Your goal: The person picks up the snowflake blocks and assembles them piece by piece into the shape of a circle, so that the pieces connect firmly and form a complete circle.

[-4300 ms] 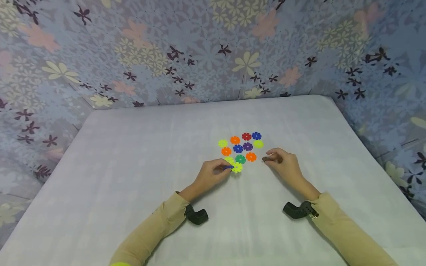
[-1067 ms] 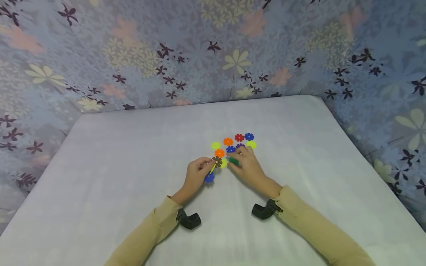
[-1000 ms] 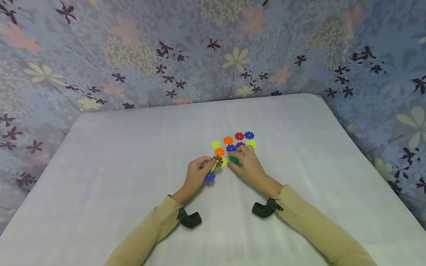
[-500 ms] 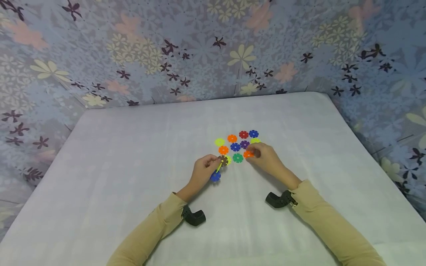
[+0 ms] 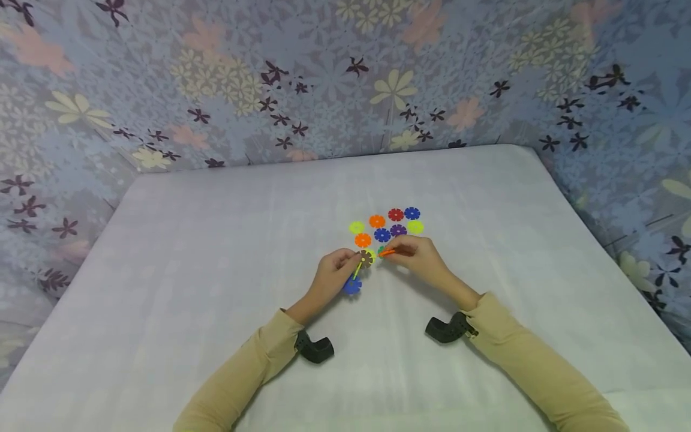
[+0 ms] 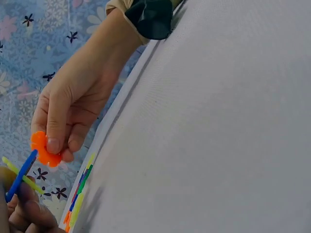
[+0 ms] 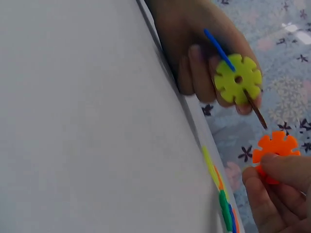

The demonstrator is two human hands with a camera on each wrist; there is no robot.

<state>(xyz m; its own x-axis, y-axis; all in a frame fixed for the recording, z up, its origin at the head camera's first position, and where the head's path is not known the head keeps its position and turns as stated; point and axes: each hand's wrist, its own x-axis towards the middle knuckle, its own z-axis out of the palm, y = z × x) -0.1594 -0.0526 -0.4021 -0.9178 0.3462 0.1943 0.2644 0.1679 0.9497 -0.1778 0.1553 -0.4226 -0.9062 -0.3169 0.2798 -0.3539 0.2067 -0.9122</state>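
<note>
My left hand [image 5: 330,275] grips a small cluster of slotted plastic discs: a blue disc [image 5: 353,285], a yellow disc [image 7: 227,87] and a brown disc [image 5: 367,259], slotted into one another. An orange slotted disc [image 7: 277,141] is pinched between the thumb and fingers of my right hand [image 5: 418,255]. In the head view it appears edge-on, just right of the brown disc. A gap separates the orange and brown discs in the right wrist view. Partly hidden by my right hand is a green disc [image 5: 381,249] on the table.
Several loose discs lie flat beyond my hands, among them a red disc [image 5: 396,214], a purple disc [image 5: 398,230] and another orange disc [image 5: 363,240]. They rest on a white-covered table [image 5: 227,240]. A flower-patterned backdrop [image 5: 324,78] rises behind it.
The brown disc, first in my right hand, has joined the left hand's cluster. My right hand has since picked an orange disc off the table and brought it left toward the cluster.
</note>
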